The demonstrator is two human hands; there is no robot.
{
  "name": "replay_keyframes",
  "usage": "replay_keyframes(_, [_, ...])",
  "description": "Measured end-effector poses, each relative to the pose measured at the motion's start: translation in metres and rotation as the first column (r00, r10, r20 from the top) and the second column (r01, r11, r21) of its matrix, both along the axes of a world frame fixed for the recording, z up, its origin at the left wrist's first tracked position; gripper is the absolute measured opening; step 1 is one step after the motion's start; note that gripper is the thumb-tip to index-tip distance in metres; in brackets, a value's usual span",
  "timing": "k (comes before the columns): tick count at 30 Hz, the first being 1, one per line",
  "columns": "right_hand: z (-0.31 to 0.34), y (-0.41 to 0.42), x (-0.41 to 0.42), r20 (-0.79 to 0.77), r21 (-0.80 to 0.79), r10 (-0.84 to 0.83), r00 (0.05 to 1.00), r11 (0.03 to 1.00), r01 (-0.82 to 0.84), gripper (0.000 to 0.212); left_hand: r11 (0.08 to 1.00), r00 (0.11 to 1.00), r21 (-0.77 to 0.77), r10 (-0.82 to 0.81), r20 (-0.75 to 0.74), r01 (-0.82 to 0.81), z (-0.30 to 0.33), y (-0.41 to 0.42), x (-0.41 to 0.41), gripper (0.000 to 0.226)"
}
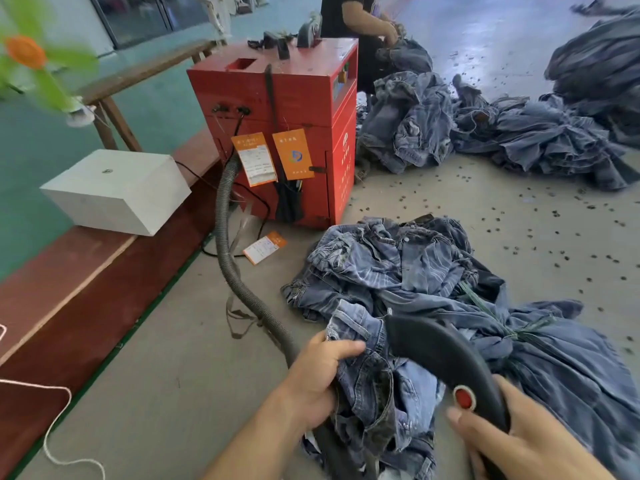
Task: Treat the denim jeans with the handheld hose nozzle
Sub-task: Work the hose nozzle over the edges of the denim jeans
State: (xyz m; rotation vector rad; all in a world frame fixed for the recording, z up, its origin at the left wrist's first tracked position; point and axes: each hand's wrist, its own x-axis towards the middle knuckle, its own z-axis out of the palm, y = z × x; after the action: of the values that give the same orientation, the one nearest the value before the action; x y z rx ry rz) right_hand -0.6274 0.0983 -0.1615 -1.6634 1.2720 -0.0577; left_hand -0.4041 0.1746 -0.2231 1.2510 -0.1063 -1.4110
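A pair of blue denim jeans (374, 386) is bunched up at the bottom centre, and my left hand (318, 372) grips its waistband edge from the left. My right hand (512, 441) holds the black curved hose nozzle (436, 348), thumb lying beside its red button (464, 398). The nozzle's tip rests against the jeans just right of my left thumb. A grey ribbed hose (225, 244) runs from the red machine (277, 126) across the floor and passes under my left hand.
A heap of jeans (398, 268) tied with green string lies just ahead. More denim piles (519, 133) cover the far right floor, where another person (360, 19) handles a garment. A white box (114, 192) sits on a red ledge at left. Small dark scraps dot the concrete floor.
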Motion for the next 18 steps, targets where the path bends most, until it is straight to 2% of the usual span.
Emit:
replay_keyframes(3, [0.000, 0.007, 0.015, 0.009, 0.035, 0.086, 0.996, 0.996, -0.086, 0.022, 1.000, 0.998, 0.022, -0.005, 0.062, 0.004, 0.002, 0.002, -0.002, 0.031])
replay_keyframes(8, [0.009, -0.022, 0.020, 0.018, -0.045, -0.084, 0.996, 0.995, 0.084, 0.025, 0.996, 0.993, 0.086, -0.048, 0.109, 0.038, -0.001, 0.010, -0.006, 0.046])
replay_keyframes(11, [0.015, -0.012, 0.015, 0.024, -0.104, 0.013, 1.000, 0.995, -0.010, 0.024, 0.997, 0.987, 0.067, -0.051, 0.150, 0.041, -0.003, 0.008, 0.000, 0.051])
replay_keyframes(15, [0.011, 0.003, 0.037, -0.015, -0.049, 0.183, 0.983, 0.982, -0.183, 0.025, 0.994, 0.961, -0.015, -0.098, 0.260, 0.105, -0.004, 0.007, -0.005, 0.051])
replay_keyframes(18, [0.013, -0.016, 0.045, 0.022, -0.054, 0.080, 0.997, 0.995, -0.078, 0.025, 0.983, 0.945, -0.033, -0.166, 0.281, 0.183, -0.007, 0.009, -0.008, 0.051])
